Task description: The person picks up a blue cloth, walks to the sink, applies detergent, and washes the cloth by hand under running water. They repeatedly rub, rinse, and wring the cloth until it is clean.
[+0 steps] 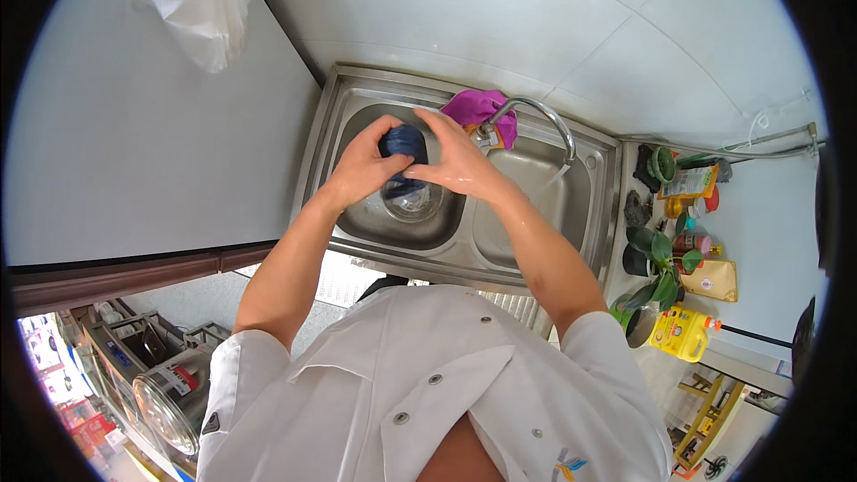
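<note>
Over the left basin (pixel 358 224) of a steel double sink, my left hand (pixel 367 167) grips a dark blue bundle (pixel 403 139) that looks like wet cloth. My right hand (pixel 458 157) is just to its right, wet, with thumb and fingers spread; its thumb tip comes close to the bundle's lower edge, and contact cannot be made out. Beneath both hands a round clear vessel (pixel 418 206) stands in the basin. A blurred dark strip hangs over it, and its far side is hidden by the hands and the bundle.
A curved chrome faucet (pixel 546 110) runs a thin stream into the right basin (pixel 529 214). Behind it lies a purple cloth (pixel 475 107). Along the right are a potted plant (pixel 659 251), a scouring pad (pixel 637 207) and a yellow jug (pixel 681 333). A grey panel (pixel 167 134) borders the left.
</note>
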Motion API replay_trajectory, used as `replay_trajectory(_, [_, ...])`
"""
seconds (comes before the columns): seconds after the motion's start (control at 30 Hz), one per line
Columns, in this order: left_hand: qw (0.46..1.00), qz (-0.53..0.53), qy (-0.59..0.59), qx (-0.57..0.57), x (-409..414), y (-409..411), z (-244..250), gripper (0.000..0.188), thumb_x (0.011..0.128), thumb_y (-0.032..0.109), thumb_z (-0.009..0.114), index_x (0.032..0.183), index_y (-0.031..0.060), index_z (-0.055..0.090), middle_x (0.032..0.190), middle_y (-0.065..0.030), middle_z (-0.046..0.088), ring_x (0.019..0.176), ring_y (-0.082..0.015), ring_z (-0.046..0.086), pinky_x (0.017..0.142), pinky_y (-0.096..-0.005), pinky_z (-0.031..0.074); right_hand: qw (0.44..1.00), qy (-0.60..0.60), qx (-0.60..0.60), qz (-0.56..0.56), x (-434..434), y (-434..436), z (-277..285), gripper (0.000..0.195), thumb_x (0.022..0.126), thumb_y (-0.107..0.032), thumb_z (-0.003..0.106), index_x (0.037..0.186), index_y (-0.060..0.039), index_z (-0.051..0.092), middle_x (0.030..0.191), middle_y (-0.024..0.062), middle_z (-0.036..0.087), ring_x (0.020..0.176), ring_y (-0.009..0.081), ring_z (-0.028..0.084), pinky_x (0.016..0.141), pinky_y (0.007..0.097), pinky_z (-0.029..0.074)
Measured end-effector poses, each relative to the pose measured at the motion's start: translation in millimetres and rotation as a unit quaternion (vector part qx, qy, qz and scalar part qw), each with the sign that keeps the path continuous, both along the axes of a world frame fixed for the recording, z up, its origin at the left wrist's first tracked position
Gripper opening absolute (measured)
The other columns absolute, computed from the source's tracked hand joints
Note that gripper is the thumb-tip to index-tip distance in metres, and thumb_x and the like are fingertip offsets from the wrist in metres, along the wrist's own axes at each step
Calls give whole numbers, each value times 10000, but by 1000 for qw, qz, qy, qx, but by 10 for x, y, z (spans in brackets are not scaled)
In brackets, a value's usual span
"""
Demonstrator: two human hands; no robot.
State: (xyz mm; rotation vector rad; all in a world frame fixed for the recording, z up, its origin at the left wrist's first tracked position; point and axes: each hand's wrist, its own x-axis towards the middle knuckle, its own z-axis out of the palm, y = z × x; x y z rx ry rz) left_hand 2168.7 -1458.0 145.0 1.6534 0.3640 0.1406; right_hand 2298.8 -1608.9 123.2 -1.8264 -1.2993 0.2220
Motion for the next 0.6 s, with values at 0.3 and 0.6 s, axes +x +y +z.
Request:
replay_trajectory(0.3, [975,79,49,-201,-388,204,-719,546,972,415,523,1396,101,382,1391,-116,441,1356,-207,335,1079,-470,328,986,25,-121,111,-34,510,137,435,807,-214,699,1196,-83,556,1011,219,676,944,403,642,808,473,507])
replay_trajectory(0.6, [753,164,77,-633,-188,-164,-1395,477,939,360,606,1340,131,486,1223,-105,617,1051,-253,650,900,-335,549,974,185,119,61,-1187,292,-260,272,722,-54,691,939,-65,526,855,104,569,864,298,568,801,391,458])
